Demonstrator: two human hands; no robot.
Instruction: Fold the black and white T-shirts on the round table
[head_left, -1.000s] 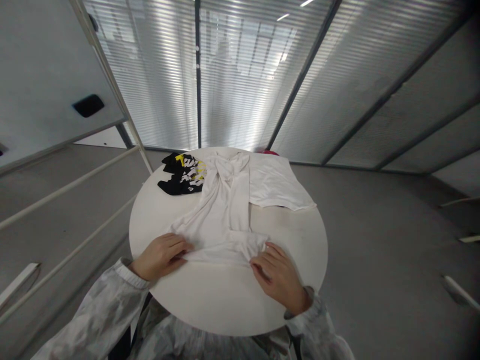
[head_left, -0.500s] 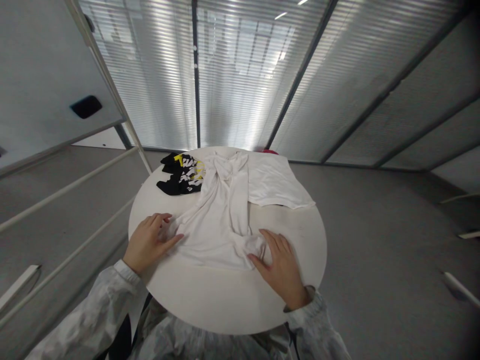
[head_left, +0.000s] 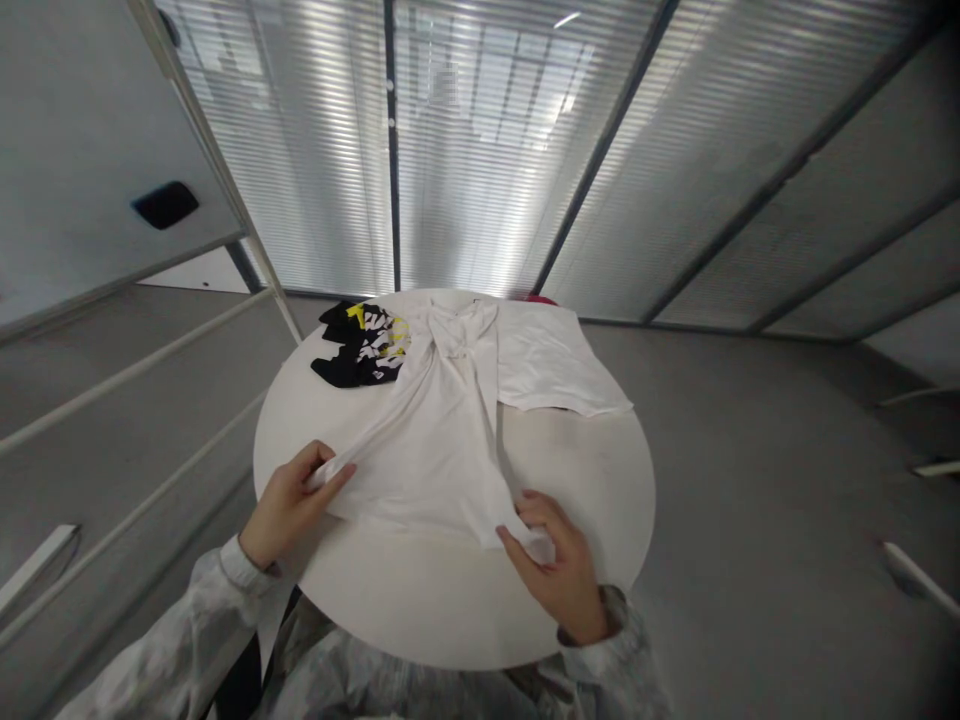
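A white garment, seemingly a shirt (head_left: 427,450), is spread over a round white table (head_left: 442,620), its upper part bunched and wrinkled. My left hand (head_left: 292,500) pinches its near left corner between thumb and fingers. At the near right corner, my right hand (head_left: 555,560) grips the cloth, with a bit of fabric showing between thumb and fingers. The part between my hands is pulled fairly flat. Touching its far right side lies a second piece of white cloth (head_left: 559,360); whether the two are joined I cannot tell.
A black garment with white and yellow print (head_left: 364,345) lies at the table's far left. A white metal frame (head_left: 150,350) stands to the left. Behind the table runs a ribbed translucent partition (head_left: 480,170), with something red (head_left: 541,299) at its foot.
Both hands have closed on the shirt's near corners. My right hand has drawn its corner nearer and slightly right, and the folds between the hands have smoothed out.
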